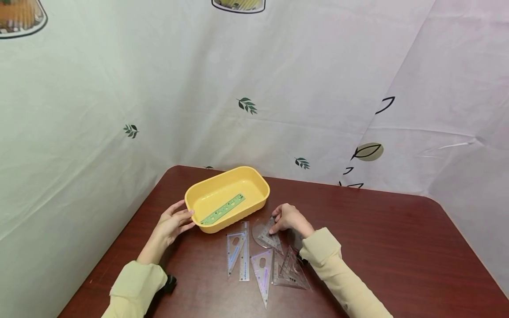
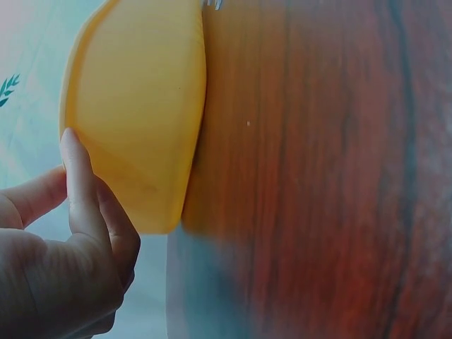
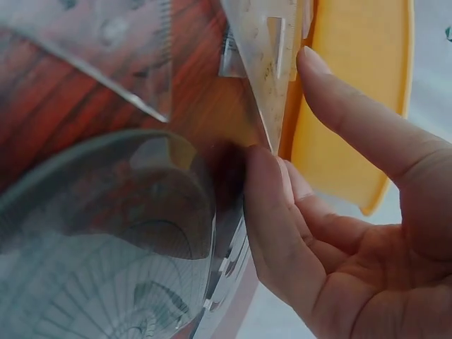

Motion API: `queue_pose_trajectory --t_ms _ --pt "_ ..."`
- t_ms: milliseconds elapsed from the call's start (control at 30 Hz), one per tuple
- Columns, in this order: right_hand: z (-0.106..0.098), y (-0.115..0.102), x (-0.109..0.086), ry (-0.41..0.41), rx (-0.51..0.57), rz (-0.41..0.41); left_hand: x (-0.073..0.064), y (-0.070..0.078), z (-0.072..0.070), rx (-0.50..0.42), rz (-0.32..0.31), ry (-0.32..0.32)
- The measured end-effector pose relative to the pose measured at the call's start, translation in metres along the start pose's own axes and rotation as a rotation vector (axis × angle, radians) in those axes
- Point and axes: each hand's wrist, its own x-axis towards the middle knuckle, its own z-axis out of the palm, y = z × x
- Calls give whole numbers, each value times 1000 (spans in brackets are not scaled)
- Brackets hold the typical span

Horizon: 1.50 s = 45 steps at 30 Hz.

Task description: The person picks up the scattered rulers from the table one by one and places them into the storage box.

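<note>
My left hand [image 1: 170, 224] grips the left end of a yellow plastic basin [image 1: 214, 196], thumb and fingers at its rim. Inside it lies a green ruler [image 1: 222, 210]. Just to the right of the basin, my right hand [image 1: 289, 219] pinches a clear set square [image 1: 270, 240] between thumb and fingers. In the right wrist view this set square [image 3: 260, 49] stands tilted on edge, overlapping the basin. A clear protractor [image 3: 134, 233] with radiating lines lies below the right hand there.
In front of the basin lie a clear ruler [image 1: 245, 260], a blue-marked set square [image 1: 231, 254], a purple-marked set square [image 1: 261, 271] and overlapping clear set squares [image 1: 294, 274]. The dark red wooden table [image 1: 377, 247] extends right. A pale patterned cloth [image 1: 298, 88] hangs behind.
</note>
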Motion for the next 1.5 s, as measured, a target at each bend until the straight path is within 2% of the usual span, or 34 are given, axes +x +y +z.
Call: queue_pose_trajectory --t_ms 100,533,700,833,967,1100,1333,1500 --pt "1 -1 1 -12 -10 19 0 0 0 -1 2 -1" --pt "5 0 5 11 -83 4 -1 1 1 3 4 -1" --pt "4 -1 7 -1 -100 19 1 -3 -1 4 45 -18" --pt "3 -1 8 -1 -128 22 1 -6 -3 -30 79 -46" --pt "3 -1 7 -3 -131 4 1 -4 -1 -3 49 -23" --pt "2 -2 4 -11 -71 -14 -1 0 1 3 13 -5" --pt "0 -2 0 -33 258 -17 0 1 0 -4 6 -5" --pt "-3 -4 -2 -62 355 -30 0 1 0 6 11 -10"
